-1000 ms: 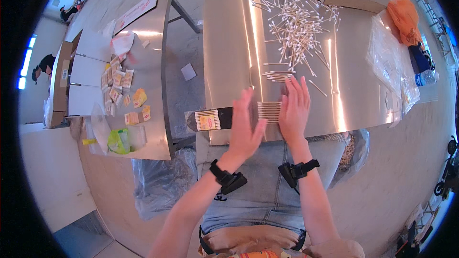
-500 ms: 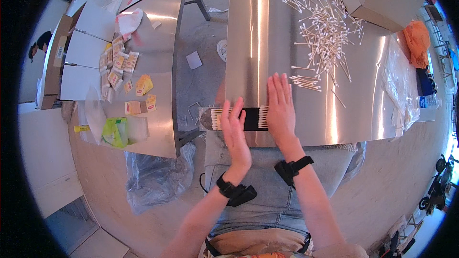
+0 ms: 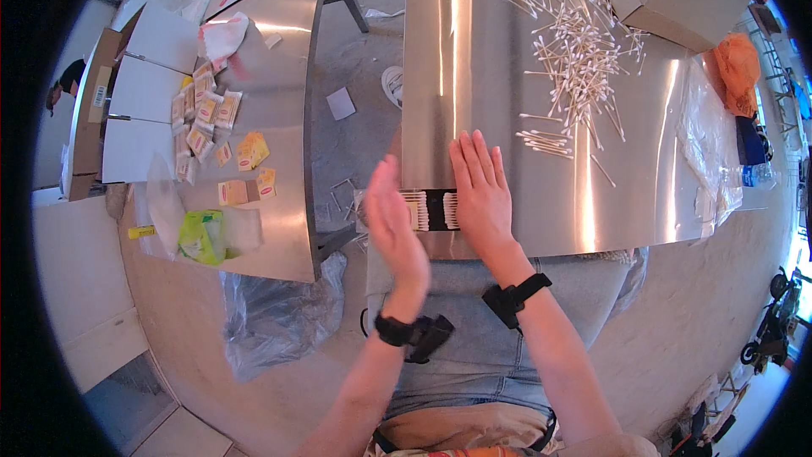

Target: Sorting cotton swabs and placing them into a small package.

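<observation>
Fingers of both flat hands, left hand (image 3: 396, 220) and right hand (image 3: 482, 199), press together a row of thin cotton swabs (image 3: 427, 210).

Swab row (image 3: 430, 209) between left hand (image 3: 396, 224), right hand (image 3: 482, 195)

Right hand (image 3: 484, 195) hides swab row (image 3: 430, 210).

The single head-worn fisheye view looks steeply down from above the person's own lap, facing forward over the near edge of the steel table (image 3: 507, 101), close to the hands, with straight edges bowing toward its dark rim.
</observation>
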### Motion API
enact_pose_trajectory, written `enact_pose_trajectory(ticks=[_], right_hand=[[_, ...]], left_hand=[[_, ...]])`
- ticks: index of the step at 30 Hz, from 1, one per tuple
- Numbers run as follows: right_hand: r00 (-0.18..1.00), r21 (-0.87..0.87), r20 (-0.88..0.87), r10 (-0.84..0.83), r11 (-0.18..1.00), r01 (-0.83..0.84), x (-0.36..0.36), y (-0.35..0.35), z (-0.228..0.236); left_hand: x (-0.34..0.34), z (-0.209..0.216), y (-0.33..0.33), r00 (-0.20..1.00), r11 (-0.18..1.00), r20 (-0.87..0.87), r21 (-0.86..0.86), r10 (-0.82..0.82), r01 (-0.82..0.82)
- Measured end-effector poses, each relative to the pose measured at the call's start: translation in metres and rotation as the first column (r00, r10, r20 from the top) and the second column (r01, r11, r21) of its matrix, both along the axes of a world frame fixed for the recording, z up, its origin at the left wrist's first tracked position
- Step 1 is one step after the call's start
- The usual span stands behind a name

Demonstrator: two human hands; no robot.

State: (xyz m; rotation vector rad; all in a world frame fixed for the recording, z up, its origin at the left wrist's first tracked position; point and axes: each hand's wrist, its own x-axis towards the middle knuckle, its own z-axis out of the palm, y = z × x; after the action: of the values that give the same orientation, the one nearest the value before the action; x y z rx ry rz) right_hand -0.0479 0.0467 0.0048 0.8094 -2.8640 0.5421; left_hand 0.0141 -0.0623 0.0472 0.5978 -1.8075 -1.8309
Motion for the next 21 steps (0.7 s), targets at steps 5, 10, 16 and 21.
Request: enact_pose_trajectory(ticks=[5, 10, 16, 21], right_hand=[[0.999, -0.049, 0.001, 0.047, 0.998, -0.047, 0.000, -0.011, 0.001], [0.998, -0.060, 0.012, 0.068, 0.996, -0.067, 0.000, -0.021, -0.001], [0.995, -0.096, 0.039, 0.088, 0.992, -0.083, 0.002, -0.034, 0.002], [0.987, -0.314, 0.156, 0.039, 0.949, 0.012, 0.009, -0.057, 0.007]], left_hand=[[-0.003, -0.027, -0.076, 0.894, 0.772, 0.439, -0.597, 0.091, 0.215], [-0.016, -0.045, -0.067, 0.745, 0.831, 0.665, -0.443, 0.051, 0.338], [-0.015, -0.064, -0.072, 0.852, 0.910, 0.517, -0.309, -0.082, 0.276], [-0.015, -0.054, -0.071, 0.810, 0.839, 0.585, -0.423, -0.036, 0.343]])
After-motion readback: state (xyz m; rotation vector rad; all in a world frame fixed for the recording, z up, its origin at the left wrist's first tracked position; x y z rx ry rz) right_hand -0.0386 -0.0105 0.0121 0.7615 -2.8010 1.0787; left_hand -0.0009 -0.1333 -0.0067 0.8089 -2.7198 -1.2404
